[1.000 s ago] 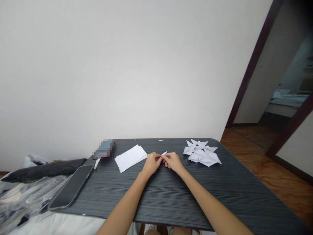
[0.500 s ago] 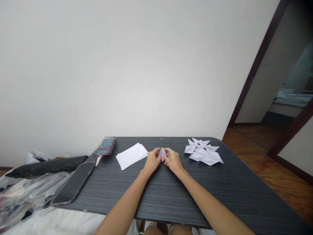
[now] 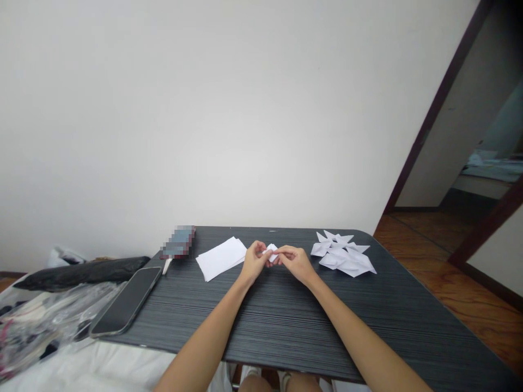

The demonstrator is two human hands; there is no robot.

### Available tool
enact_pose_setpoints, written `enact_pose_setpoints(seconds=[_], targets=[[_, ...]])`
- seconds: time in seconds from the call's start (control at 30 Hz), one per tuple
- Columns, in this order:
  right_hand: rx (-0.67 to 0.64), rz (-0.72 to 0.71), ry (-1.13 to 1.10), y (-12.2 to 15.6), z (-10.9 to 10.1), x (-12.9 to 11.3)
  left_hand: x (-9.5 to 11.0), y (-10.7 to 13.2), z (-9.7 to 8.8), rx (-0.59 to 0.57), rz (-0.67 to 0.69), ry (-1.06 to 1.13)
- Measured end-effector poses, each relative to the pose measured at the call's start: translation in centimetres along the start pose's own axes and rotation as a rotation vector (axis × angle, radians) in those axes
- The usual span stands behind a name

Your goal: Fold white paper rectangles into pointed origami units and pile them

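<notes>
Between my hands is a small piece of folded white paper (image 3: 271, 249), pinched from both sides above the dark table (image 3: 286, 310). My left hand (image 3: 255, 260) grips its left side with thumb and fingers. My right hand (image 3: 295, 261) has its fingertips closed on the right side, partly covering the folds. Just left of my left hand lie flat white paper sheets (image 3: 220, 258), overlapping. To the right of my right hand sits a pile of folded white paper boats (image 3: 345, 256), several of them with pointed ends.
A smartphone (image 3: 126, 302) lies at the table's left edge. Behind it are a blurred-out object (image 3: 180, 242) and a small white item (image 3: 166, 266). A black wrapped bundle (image 3: 81, 274) and plastic bags (image 3: 69, 310) lie beyond the left edge.
The folded paper has gone from a tall upright diamond to a lower, wider shape. My fingers have shifted inward over it, the right fingertips now reaching across its front.
</notes>
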State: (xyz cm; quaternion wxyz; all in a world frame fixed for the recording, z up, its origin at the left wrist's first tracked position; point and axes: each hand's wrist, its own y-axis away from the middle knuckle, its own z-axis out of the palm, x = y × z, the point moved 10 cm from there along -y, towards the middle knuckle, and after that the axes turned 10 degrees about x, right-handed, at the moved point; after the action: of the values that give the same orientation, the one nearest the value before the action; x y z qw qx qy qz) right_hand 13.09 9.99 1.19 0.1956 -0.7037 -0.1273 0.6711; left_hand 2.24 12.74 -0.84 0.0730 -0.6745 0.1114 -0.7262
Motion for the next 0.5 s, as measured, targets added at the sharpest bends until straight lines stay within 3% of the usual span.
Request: enact_pose_setpoints(seconds=[0.13,0.27,0.5], targets=[[-0.004,0.061,0.008,0.1,0.0,0.6,-0.3,0.1,0.3,-0.034,0.017,-0.065],[-0.003,0.141,0.036,0.0,-0.3,1.9,0.9,0.8,1.3,-0.124,0.132,-0.151],[-0.015,0.009,0.201,0.1,-0.4,0.5,1.2,1.4,1.5,-0.117,0.14,-0.331]])
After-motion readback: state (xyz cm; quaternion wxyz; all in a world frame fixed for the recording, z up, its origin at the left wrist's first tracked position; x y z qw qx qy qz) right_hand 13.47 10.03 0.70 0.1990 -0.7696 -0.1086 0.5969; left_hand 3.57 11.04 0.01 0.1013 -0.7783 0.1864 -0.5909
